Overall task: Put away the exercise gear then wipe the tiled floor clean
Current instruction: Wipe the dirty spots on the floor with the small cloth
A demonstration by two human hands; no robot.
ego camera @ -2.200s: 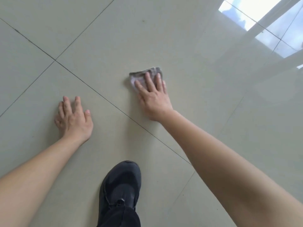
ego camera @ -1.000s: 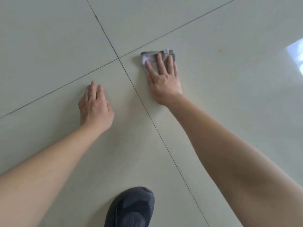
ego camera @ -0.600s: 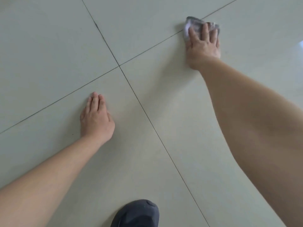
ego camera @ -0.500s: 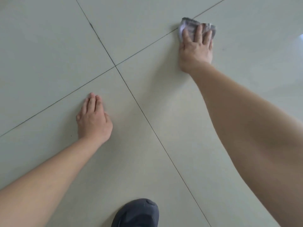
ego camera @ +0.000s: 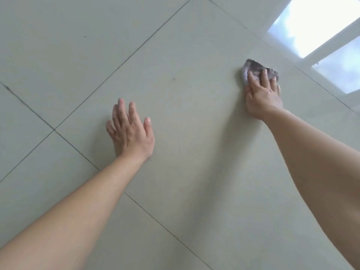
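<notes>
Floor: pale glossy tiled floor [ego camera: 191,172] is reflecting a bright window [ego camera: 319,30] at top right
Right hand [ego camera: 262,96]: pressing straight fingers flat on a grey rag [ego camera: 255,70], near that reflection
Left hand [ego camera: 130,133]: lying flat, fingers spread, holding nothing

Crumpled grey cloth [ego camera: 255,67] lies on pale tiled floor [ego camera: 194,117].

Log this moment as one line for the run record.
phase: floor wipe | right hand: straight fingers pressing grey cloth onto tiled floor | left hand: flat on floor, apart from cloth
</notes>
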